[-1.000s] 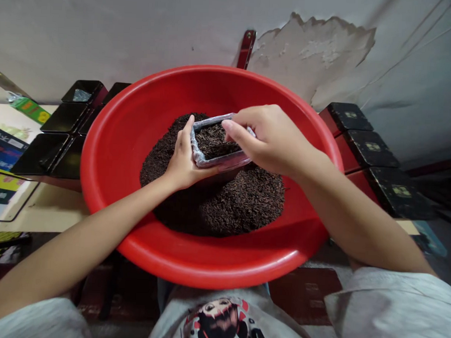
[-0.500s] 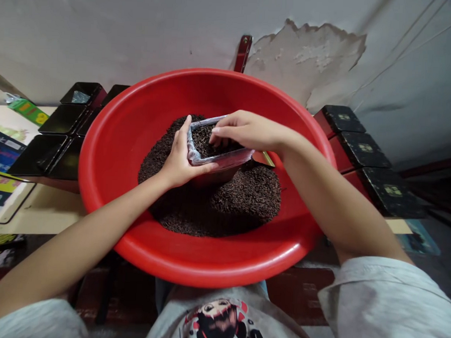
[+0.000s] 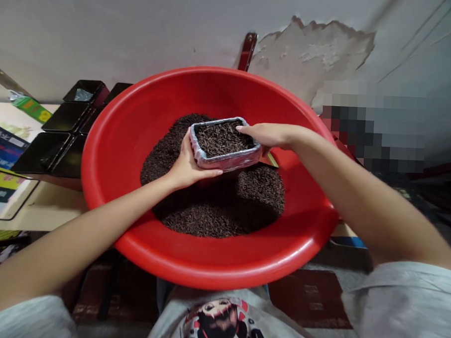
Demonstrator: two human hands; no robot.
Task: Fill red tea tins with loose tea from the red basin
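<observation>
A rectangular box [image 3: 229, 162], lined with clear plastic folded over its rim, is filled with dark loose tea leaves [image 3: 221, 139]. My left hand [image 3: 190, 165] is closed around its left end, thumb along the near side. At the right end, my right hand [image 3: 266, 136] grips the box, its thumb over the rim at the leaves and its other fingers mostly hidden. Below the box, a heap of the same dark leaves [image 3: 208, 220] lies in a big red basin [image 3: 117, 149]. Something with a gold-coloured edge [image 3: 271, 160] shows under my right hand.
Black open tins [image 3: 65, 117] stand in rows left of the basin, one with plastic inside. Beyond them are a green carton [image 3: 32, 109] and printed packaging [image 3: 4, 149]. A wall with peeling paint [image 3: 320, 48] rises behind. A blurred patch hides part of the right side.
My right hand has moved from inside the box to its right end and now grips it. The leaf surface is uncovered, and the gold-coloured edge has come into view.
</observation>
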